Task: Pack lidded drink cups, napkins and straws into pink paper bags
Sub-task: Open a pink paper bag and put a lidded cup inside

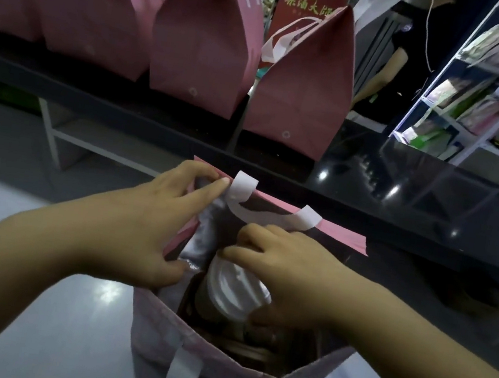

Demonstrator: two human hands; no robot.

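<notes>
An open pink paper bag (155, 345) with white handles stands on the counter right below me. My left hand (153, 223) grips the bag's left wall, thumb inside and fingers over the far rim. My right hand (287, 277) reaches into the bag's mouth and holds a drink cup (234, 289) by its white lid, the cup tilted. A silvery lining shows inside the left wall. The bottom of the bag is dark, and I make out brownish shapes there but cannot tell what they are.
Several closed pink bags (204, 44) stand in a row on a dark raised ledge (398, 216) behind. A red sign (309, 2) stands at the back. A white shelving rack (486, 94) with packets is at the right, a person beside it.
</notes>
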